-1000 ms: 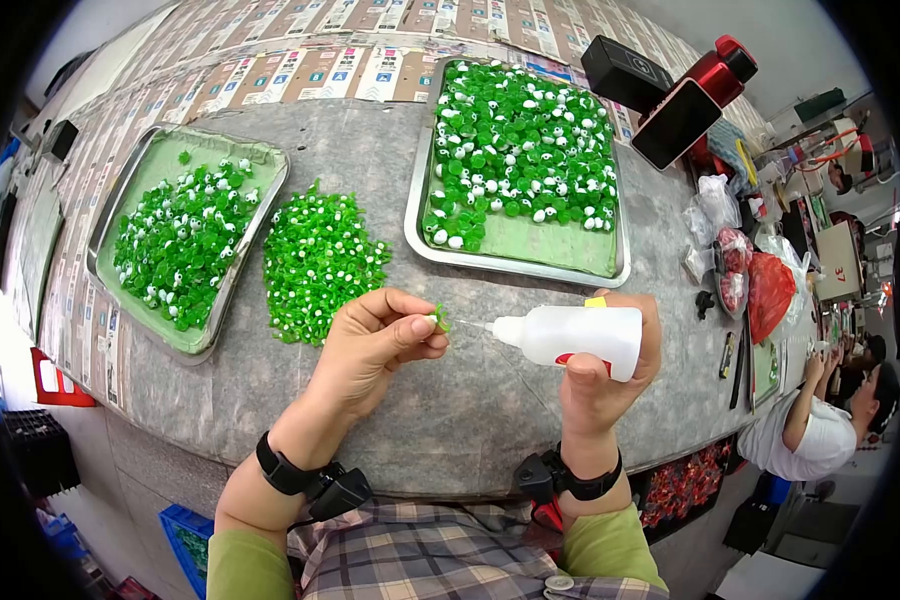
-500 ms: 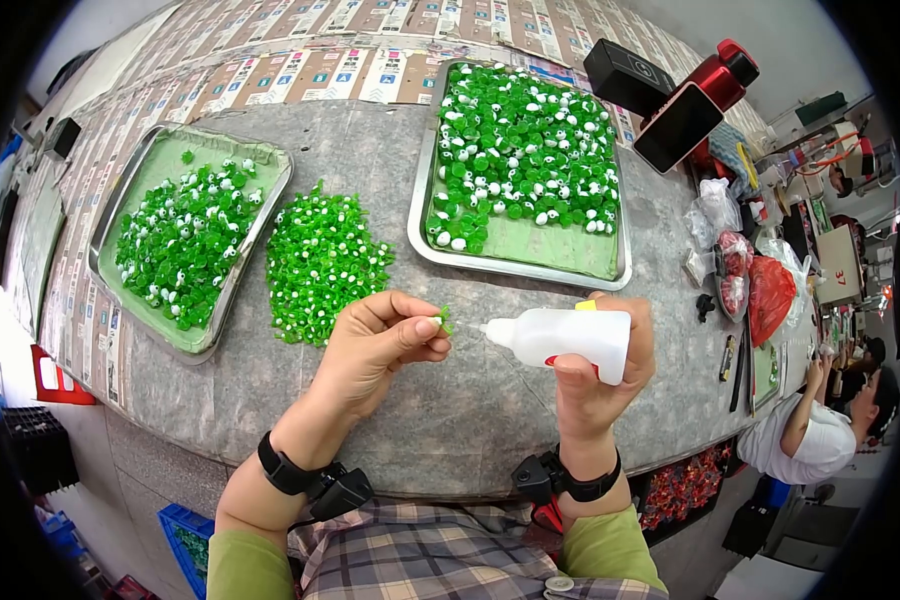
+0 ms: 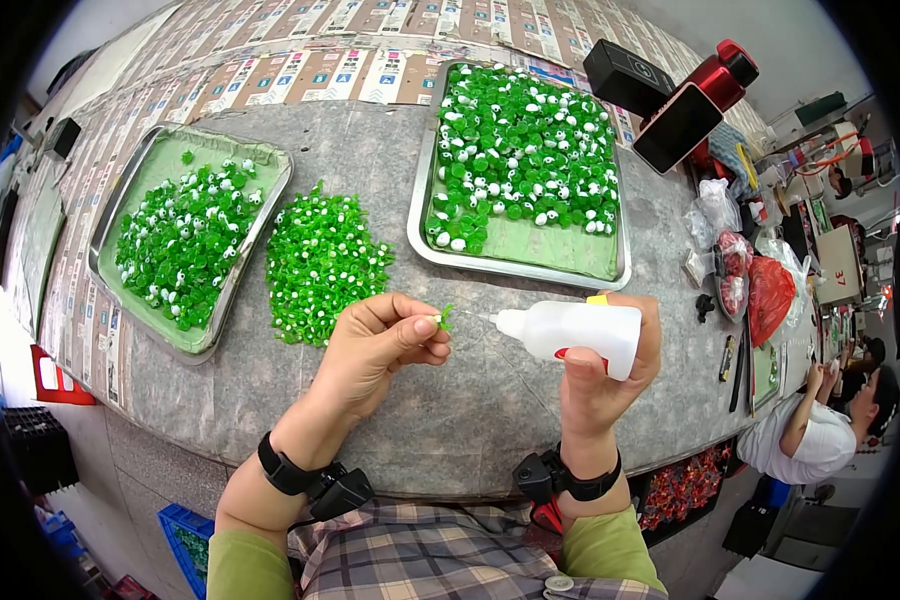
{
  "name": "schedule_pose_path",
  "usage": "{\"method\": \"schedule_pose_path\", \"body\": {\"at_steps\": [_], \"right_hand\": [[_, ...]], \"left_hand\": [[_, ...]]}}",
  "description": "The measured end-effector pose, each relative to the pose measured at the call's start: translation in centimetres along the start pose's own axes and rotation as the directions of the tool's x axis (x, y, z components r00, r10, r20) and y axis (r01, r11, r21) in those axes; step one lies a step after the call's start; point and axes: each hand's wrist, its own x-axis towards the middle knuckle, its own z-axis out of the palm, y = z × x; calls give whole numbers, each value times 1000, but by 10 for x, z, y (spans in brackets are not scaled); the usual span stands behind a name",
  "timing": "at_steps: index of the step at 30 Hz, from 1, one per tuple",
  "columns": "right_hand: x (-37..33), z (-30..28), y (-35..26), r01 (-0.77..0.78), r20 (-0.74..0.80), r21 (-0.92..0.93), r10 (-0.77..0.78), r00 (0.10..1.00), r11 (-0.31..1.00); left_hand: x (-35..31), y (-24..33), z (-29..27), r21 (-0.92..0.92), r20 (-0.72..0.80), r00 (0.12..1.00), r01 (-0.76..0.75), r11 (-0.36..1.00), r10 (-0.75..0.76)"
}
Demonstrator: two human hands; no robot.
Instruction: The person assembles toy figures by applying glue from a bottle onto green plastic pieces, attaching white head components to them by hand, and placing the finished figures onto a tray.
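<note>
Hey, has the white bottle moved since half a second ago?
Yes: judged against the large tray, the white bottle in the right hand has shifted slightly right, away from the left hand.

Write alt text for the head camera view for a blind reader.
A left hand pinches a small green piece while the right hand aims a white bottle toward it. Beyond, on a grey table, a green pile lies between two metal trays of green and white parts.

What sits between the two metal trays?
Head view: a pile of small green-and-white pieces, nearer the left tray; then grey table covering up to the right tray.
</note>
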Motion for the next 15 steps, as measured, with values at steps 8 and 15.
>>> {"method": "schedule_pose_path", "body": {"at_steps": [8,15], "right_hand": [[-1,3,-9,-133,-79,5,133,988,991],[-1,5,-8,-142,-43,-42,140,989,989]], "left_hand": [[-1,0,3,76,-52,993,-105,992,109],[0,-3,5,215,-74,953,-273,938,295]]}}
